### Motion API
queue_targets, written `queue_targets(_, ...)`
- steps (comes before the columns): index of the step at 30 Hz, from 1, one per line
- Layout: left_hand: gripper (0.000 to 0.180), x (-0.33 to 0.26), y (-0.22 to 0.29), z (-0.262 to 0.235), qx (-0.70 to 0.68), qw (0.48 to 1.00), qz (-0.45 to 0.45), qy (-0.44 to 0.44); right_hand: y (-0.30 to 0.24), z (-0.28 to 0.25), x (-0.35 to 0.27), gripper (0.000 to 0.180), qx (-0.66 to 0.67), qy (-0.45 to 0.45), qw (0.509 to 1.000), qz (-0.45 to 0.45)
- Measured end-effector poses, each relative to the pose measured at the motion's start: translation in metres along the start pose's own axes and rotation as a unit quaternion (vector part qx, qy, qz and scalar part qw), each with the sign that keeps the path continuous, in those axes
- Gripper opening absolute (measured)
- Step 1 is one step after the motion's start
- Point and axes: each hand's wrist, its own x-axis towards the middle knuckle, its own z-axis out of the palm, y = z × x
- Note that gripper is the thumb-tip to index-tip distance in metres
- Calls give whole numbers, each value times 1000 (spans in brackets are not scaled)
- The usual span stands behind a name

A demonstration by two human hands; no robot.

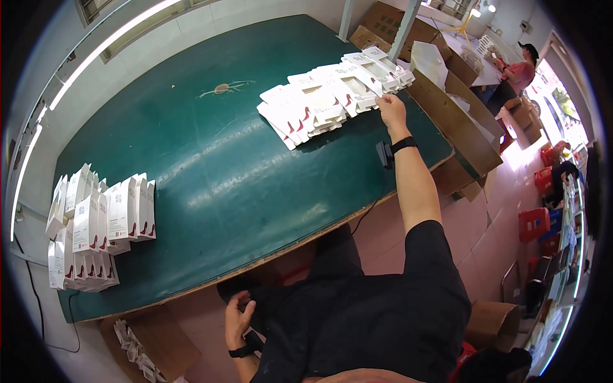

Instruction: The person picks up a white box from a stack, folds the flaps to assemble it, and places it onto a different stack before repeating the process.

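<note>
A long overlapping row of white flat boxes point(319, 96) with red high-heel shoe pictures lies across the far right part of the green table. My right hand point(391, 110) reaches to the near edge of this row. Its thumb and fingertips are pinched together at the edge of one white box. My left hand point(238, 320) hangs low beside my body, off the table's front edge. Its fingers are loosely bent and apart, with nothing seen in them. Both wrists wear black bands.
More white boxes point(96, 223) stand upright at the table's point(211, 210) left end. A carton point(172, 341) of white pieces sits below the front edge. Large cardboard boxes point(456, 121) adjoin the right end, by a metal post point(405, 32). Another person point(520, 73) works behind.
</note>
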Motion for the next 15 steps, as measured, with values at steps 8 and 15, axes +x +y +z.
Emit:
queue_targets(8,22,19,53,1,-124,972,170,101,12,9,33,32,-25,70,996,59)
queue_targets(15,15,43,66,16,-112,956,223,156,21,20,56,24,152,96,973,143)
